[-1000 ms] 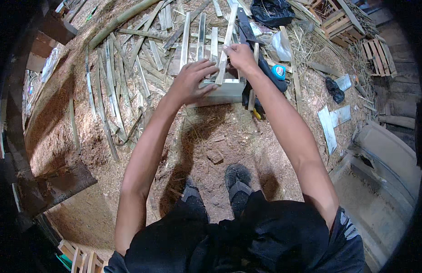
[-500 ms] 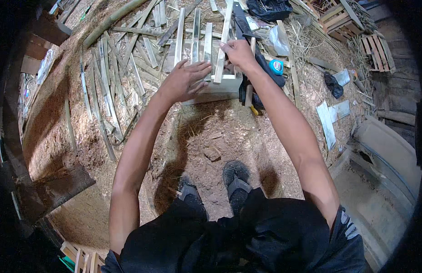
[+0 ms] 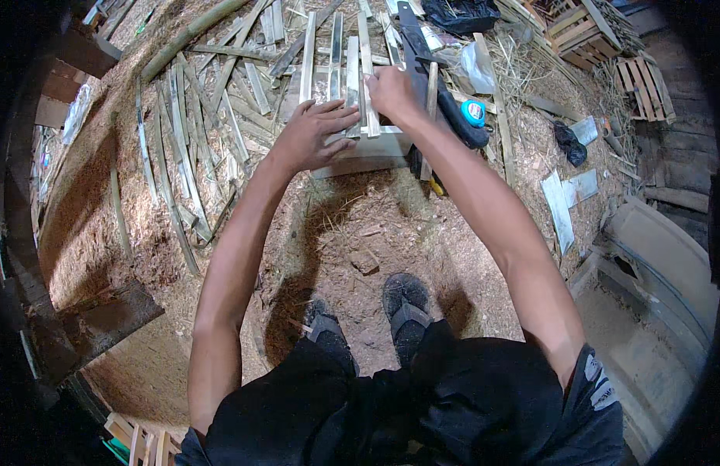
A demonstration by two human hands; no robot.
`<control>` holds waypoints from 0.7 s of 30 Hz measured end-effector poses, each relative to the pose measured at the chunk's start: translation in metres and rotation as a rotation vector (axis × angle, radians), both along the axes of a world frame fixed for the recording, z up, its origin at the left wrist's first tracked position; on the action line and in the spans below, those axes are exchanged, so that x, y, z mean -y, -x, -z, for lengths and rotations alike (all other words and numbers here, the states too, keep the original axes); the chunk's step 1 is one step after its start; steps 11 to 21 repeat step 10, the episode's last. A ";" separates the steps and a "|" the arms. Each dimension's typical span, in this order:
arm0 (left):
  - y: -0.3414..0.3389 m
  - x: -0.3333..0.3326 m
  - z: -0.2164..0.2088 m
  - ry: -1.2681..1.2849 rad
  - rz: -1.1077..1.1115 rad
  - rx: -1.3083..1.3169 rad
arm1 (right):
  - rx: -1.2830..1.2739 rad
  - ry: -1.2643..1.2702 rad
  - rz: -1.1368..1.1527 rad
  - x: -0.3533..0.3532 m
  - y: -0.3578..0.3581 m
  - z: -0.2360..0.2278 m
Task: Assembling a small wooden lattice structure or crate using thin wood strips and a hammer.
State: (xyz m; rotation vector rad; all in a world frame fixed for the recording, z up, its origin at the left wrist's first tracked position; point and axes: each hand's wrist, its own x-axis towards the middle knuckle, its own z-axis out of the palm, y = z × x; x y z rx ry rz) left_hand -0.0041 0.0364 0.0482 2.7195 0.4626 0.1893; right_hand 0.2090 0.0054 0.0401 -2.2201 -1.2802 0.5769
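Note:
Several pale wooden strips lie side by side, pointing away from me, across a low wooden block (image 3: 367, 158). My left hand (image 3: 317, 133) rests flat over their near ends, fingers stretched out and holding nothing. My right hand (image 3: 392, 95) is closed, with its thumb side on the edge of one wooden strip (image 3: 365, 46); its other fingertips are hidden. Left of that strip lies a shorter strip (image 3: 353, 66), and beyond it a darker-faced strip (image 3: 335, 58). The outermost strip (image 3: 308, 58) extends past my left fingertips.
A handsaw (image 3: 411, 35) lies just right of the strips, near a blue tape measure (image 3: 474, 113). Loose slats (image 3: 181, 140) cover the shavings-strewn ground at left. Slatted wooden crates (image 3: 581, 35) and a black plastic bag (image 3: 459, 15) stand at the far right.
My right hand has moved slightly left, bringing its strip from a slant into line beside the others. My left hand has barely moved.

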 end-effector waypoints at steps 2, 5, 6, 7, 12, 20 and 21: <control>-0.001 0.000 0.002 0.029 -0.010 0.031 | 0.009 0.035 -0.034 0.001 0.001 0.000; -0.003 0.003 0.004 0.017 -0.067 0.038 | -0.003 0.144 -0.102 -0.007 -0.006 -0.007; -0.004 0.005 0.005 0.008 -0.058 0.023 | -0.134 0.210 -0.068 -0.009 -0.009 -0.010; -0.005 0.007 0.006 -0.001 -0.050 0.008 | -0.087 0.217 -0.069 -0.011 -0.014 -0.012; 0.004 0.019 0.010 -0.212 -0.041 0.130 | -0.223 0.211 -0.049 -0.017 -0.029 -0.007; 0.004 0.019 0.010 -0.212 -0.041 0.130 | -0.223 0.211 -0.049 -0.017 -0.029 -0.007; 0.004 0.019 0.010 -0.212 -0.041 0.130 | -0.223 0.211 -0.049 -0.017 -0.029 -0.007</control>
